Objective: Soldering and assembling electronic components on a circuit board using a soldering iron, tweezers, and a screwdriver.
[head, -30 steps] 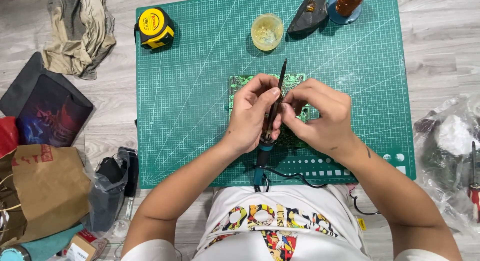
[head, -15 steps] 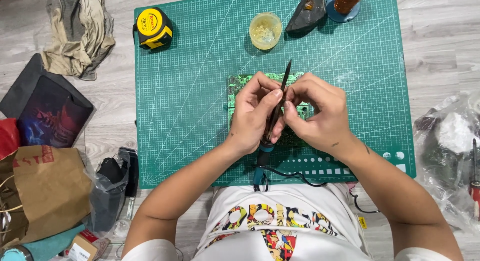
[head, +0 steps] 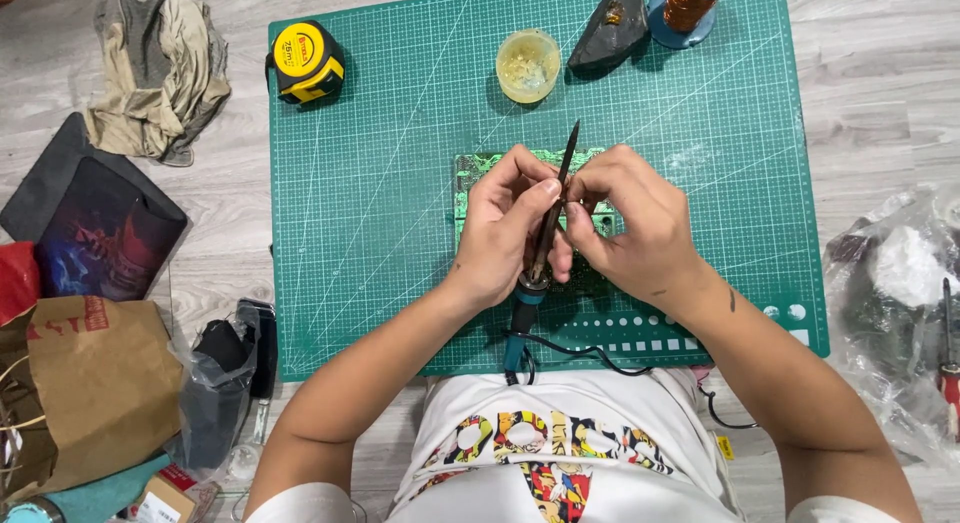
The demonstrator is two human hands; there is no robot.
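From the head camera, looking straight down, both hands meet over the middle of a green cutting mat (head: pixel 380 233) that lies on a pale wood-grain floor (head: pixel 880 73). The left hand (head: pixel 500 233) has its fingers closed around the dark shaft of a soldering iron (head: pixel 550 218), which stands tilted with its pointed tip up and away from the body and its blue handle end down toward the person's lap; a black cord (head: pixel 570 348) trails from the handle across the near edge of the mat. The right hand (head: pixel 635 233) is just beside the left, its fingers pinched narrow against the iron's shaft near the middle — whether they also hold something small there cannot be told. Under the two hands lies a green circuit board (head: pixel 478 168), mostly hidden, with only its far left corner and a strip between the hands showing. At the far edge of the mat sit a yellow tape measure (head: pixel 305 61), a small round tub of yellowish paste (head: pixel 528 65), a dark wedge-shaped stone (head: pixel 610 33) and a blue stand (head: pixel 685 13) — all well apart from the hands. Off the mat to the left lie a crumpled cloth (head: pixel 155 73), a dark printed pad (head: pixel 95 228) and a brown paper bag (head: pixel 85 383); to the right, a clear plastic bag (head: pixel 890 303) and a red-handled screwdriver (head: pixel 948 353).
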